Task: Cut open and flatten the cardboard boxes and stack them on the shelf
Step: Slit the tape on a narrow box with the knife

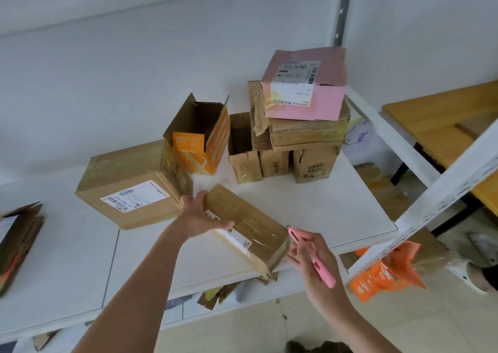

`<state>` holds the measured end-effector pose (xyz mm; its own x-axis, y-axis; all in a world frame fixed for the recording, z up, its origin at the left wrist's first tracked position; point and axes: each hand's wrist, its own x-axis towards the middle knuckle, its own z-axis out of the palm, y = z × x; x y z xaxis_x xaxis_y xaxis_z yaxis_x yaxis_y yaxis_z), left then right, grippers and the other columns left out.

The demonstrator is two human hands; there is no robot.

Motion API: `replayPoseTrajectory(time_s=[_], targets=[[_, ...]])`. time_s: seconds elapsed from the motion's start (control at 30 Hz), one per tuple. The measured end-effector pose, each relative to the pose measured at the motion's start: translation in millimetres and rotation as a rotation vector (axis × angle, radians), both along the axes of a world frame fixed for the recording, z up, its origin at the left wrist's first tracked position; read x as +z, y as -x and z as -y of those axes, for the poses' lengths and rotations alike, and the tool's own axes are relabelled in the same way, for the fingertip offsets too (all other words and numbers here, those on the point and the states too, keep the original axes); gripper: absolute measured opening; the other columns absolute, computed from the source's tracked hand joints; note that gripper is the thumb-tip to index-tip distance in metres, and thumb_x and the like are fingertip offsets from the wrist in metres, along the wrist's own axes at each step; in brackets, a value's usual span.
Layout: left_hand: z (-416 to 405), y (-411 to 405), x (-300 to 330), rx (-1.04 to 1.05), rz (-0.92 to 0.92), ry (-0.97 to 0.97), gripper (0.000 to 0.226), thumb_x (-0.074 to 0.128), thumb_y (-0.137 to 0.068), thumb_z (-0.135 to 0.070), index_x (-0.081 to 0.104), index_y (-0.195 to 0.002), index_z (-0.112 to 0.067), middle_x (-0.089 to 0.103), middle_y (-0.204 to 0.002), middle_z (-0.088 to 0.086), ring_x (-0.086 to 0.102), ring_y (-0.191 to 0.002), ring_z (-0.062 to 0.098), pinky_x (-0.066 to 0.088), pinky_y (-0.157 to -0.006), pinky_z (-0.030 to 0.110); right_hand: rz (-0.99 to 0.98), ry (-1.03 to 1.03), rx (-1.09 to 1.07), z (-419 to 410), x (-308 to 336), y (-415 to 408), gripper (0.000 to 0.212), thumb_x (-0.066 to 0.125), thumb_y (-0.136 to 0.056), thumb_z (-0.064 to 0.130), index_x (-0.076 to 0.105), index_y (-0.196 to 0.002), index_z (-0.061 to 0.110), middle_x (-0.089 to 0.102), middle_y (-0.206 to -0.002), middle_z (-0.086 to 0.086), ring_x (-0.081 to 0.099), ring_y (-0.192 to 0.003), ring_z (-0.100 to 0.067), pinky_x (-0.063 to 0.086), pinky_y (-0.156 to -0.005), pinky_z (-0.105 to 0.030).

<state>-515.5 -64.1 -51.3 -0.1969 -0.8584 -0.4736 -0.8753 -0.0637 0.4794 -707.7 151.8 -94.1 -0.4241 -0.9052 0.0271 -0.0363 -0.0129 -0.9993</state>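
My left hand (200, 215) grips a taped box (248, 228) on the shelf (336, 204); my right hand (310, 258) pinches a pink cutter (312, 258). Beyond crowd a big box (129, 185), an open orange box (199, 142) and stacked boxes (296, 126).

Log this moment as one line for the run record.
left hand grips taped brown cardboard box | right hand holds pink utility knife at box end | box uncut, on white shelf

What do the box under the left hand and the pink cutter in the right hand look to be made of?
Taped box: brown cardboard, matte, wrapped in glossy clear tape that shows wrinkles and glare. Pink cutter: probably plastic, going by its smooth, uniform pink body; no blade can be made out.
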Motion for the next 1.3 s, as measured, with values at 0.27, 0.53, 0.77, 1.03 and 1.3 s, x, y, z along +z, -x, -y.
replayPoseTrajectory(time_s=[0.27,0.53,0.77,1.03,1.3], targets=[[-46,-10,-1,0.137,0.264,0.058,0.133,0.064,-0.06,-0.085,-0.013,-0.154,-0.03,0.013,-0.153,0.024,0.028,-0.139,0.045,0.036,-0.107,0.052,0.123,0.044,-0.069,54,-5,6,0.023,0.051,-0.098,0.025,0.058,-0.119,0.017,0.068,-0.119,0.006,0.064,-0.115,-0.015,0.054,-0.091,-0.056],[-46,-27,-9,-0.166,0.239,0.269,0.083,0.05,-0.085,-0.071,0.012,-0.154,-0.044,-0.017,-0.163,0.006,-0.023,-0.148,0.027,-0.017,-0.115,0.05,0.122,0.066,0.058,83,-6,-2,0.012,0.053,-0.1,0.019,0.06,-0.11,0.021,0.068,-0.103,0.0,0.066,-0.097,-0.028,0.056,-0.075,-0.049],[-38,-30,-14,-0.161,-0.035,0.194,0.07,0.062,-0.09,-0.049,0.026,-0.15,-0.044,0.011,-0.163,-0.011,-0.007,-0.15,0.009,-0.012,-0.12,0.04,0.468,0.038,-0.065,76,-13,8,0.028,0.062,-0.09,0.03,0.06,-0.106,0.007,0.072,-0.1,-0.009,0.07,-0.099,-0.024,0.06,-0.08,-0.043],[-41,-28,-11,-0.132,-0.053,0.163,0.07,0.064,-0.09,-0.046,0.026,-0.149,-0.045,0.01,-0.162,-0.013,-0.008,-0.15,0.008,-0.012,-0.121,0.041,0.582,0.006,-0.047,74,-14,12,0.025,0.065,-0.087,0.03,0.059,-0.097,0.009,0.069,-0.087,-0.008,0.069,-0.089,-0.018,0.06,-0.082,-0.044],[-45,-25,-6,-0.116,-0.046,0.152,0.075,0.066,-0.088,-0.048,0.023,-0.15,-0.045,0.006,-0.162,-0.016,-0.009,-0.149,0.007,-0.011,-0.121,0.042,0.774,0.001,-0.075,77,-12,10,0.007,0.056,-0.097,0.008,0.062,-0.094,0.005,0.068,-0.088,-0.014,0.066,-0.087,-0.021,0.059,-0.084,-0.046]])
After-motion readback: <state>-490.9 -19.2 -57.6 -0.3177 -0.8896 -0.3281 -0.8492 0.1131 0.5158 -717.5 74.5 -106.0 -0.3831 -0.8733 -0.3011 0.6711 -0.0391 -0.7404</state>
